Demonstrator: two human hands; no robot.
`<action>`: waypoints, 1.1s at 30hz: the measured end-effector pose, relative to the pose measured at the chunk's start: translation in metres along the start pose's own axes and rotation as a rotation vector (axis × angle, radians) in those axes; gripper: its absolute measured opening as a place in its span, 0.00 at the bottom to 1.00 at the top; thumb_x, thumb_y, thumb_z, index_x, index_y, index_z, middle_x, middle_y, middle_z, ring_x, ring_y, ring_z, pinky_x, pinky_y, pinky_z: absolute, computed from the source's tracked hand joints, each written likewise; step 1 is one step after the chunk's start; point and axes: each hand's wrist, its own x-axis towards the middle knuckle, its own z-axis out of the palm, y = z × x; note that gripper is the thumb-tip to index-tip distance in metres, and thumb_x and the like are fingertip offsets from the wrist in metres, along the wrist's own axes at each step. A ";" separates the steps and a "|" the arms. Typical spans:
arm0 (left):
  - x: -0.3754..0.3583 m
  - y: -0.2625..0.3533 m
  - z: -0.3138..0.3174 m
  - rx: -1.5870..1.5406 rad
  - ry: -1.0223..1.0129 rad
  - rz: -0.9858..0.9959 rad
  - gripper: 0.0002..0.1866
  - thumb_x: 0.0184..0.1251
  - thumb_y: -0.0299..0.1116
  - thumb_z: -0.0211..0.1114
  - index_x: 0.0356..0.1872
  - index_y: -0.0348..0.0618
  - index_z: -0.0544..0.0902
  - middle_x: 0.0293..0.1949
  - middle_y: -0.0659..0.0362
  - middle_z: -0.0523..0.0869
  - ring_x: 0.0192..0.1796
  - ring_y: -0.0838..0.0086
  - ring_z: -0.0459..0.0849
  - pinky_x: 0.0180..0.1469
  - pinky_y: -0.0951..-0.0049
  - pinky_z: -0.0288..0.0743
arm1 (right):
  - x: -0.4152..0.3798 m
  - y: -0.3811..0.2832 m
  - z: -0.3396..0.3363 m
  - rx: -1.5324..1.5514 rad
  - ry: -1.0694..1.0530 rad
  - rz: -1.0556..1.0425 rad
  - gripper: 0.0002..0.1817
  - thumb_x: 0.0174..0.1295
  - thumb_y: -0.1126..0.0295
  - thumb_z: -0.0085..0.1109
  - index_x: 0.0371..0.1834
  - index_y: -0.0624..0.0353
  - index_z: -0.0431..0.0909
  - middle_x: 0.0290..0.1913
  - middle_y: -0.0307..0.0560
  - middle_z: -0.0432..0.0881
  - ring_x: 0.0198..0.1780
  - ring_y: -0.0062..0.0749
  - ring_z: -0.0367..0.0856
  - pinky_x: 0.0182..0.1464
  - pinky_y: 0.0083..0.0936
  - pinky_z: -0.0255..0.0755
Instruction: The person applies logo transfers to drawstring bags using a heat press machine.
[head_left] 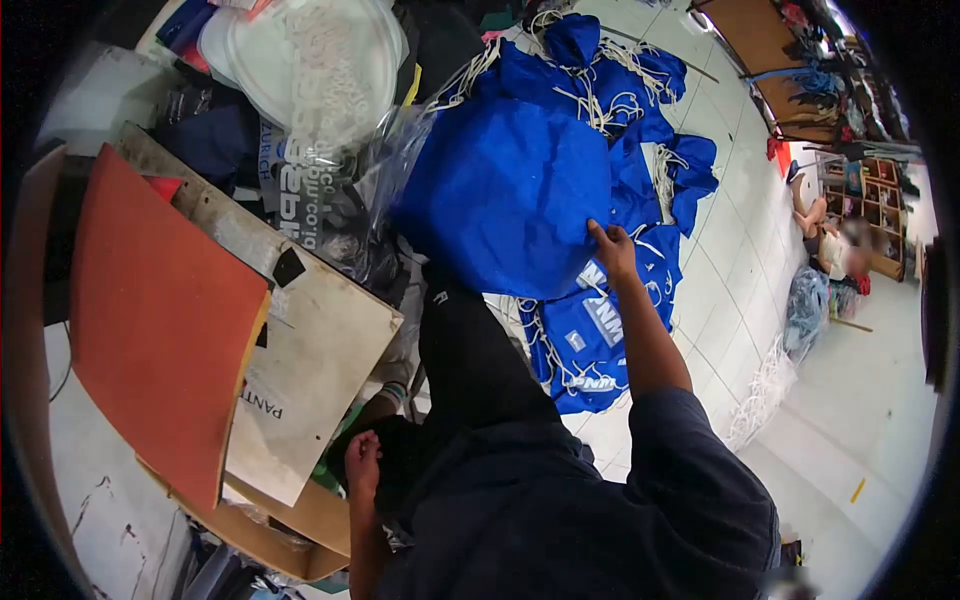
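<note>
A large blue cloth piece [505, 190] spreads out in front of the person's lap. My right hand [613, 248] pinches its right edge between thumb and fingers. Beneath and beyond it lies a pile of blue drawstring bags [585, 325] with white cords, some with white print. My left hand [363, 462] hangs low beside the left leg, fingers curled; whether it holds something cannot be made out.
An orange board [165, 325] and a stained pale board [330, 345] stand at the left. Clear plastic packaging [325, 60] lies at the upper left. Another person [835, 250] sits on the tiled floor [735, 215] at the far right, near shelves [880, 205].
</note>
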 end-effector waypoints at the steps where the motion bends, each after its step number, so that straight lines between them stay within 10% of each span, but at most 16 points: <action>1: 0.002 -0.004 0.001 0.018 -0.004 0.004 0.12 0.71 0.35 0.63 0.48 0.38 0.81 0.34 0.62 0.82 0.33 0.79 0.78 0.37 0.78 0.74 | -0.002 0.006 -0.001 0.121 0.004 0.052 0.28 0.54 0.48 0.75 0.39 0.64 0.78 0.33 0.43 0.80 0.34 0.26 0.77 0.37 0.26 0.73; 6: 0.021 -0.016 0.006 0.049 0.004 0.019 0.13 0.71 0.35 0.63 0.49 0.38 0.81 0.35 0.62 0.82 0.33 0.79 0.78 0.38 0.78 0.74 | 0.001 0.025 -0.003 -0.190 0.185 -0.217 0.30 0.54 0.50 0.75 0.46 0.65 0.76 0.34 0.48 0.82 0.32 0.33 0.80 0.39 0.29 0.76; 14: -0.002 -0.005 0.028 0.056 0.051 0.095 0.12 0.72 0.33 0.61 0.51 0.38 0.81 0.39 0.59 0.83 0.37 0.78 0.79 0.40 0.76 0.75 | -0.052 0.055 0.029 0.144 -0.146 0.086 0.53 0.50 0.41 0.74 0.67 0.73 0.62 0.60 0.60 0.76 0.55 0.46 0.79 0.53 0.36 0.74; 24: 0.021 0.179 0.158 0.220 -0.147 0.833 0.09 0.69 0.29 0.61 0.46 0.38 0.83 0.40 0.55 0.85 0.42 0.67 0.84 0.45 0.71 0.76 | -0.068 0.049 -0.006 0.632 -0.416 0.236 0.47 0.59 0.40 0.66 0.69 0.68 0.63 0.64 0.58 0.73 0.62 0.46 0.75 0.63 0.41 0.69; 33: 0.031 0.215 0.248 0.453 -0.428 0.896 0.10 0.69 0.31 0.62 0.46 0.38 0.84 0.39 0.55 0.84 0.38 0.70 0.84 0.41 0.70 0.77 | -0.074 0.080 -0.041 0.249 -0.342 0.170 0.30 0.61 0.54 0.70 0.55 0.68 0.74 0.44 0.50 0.81 0.38 0.32 0.82 0.33 0.25 0.78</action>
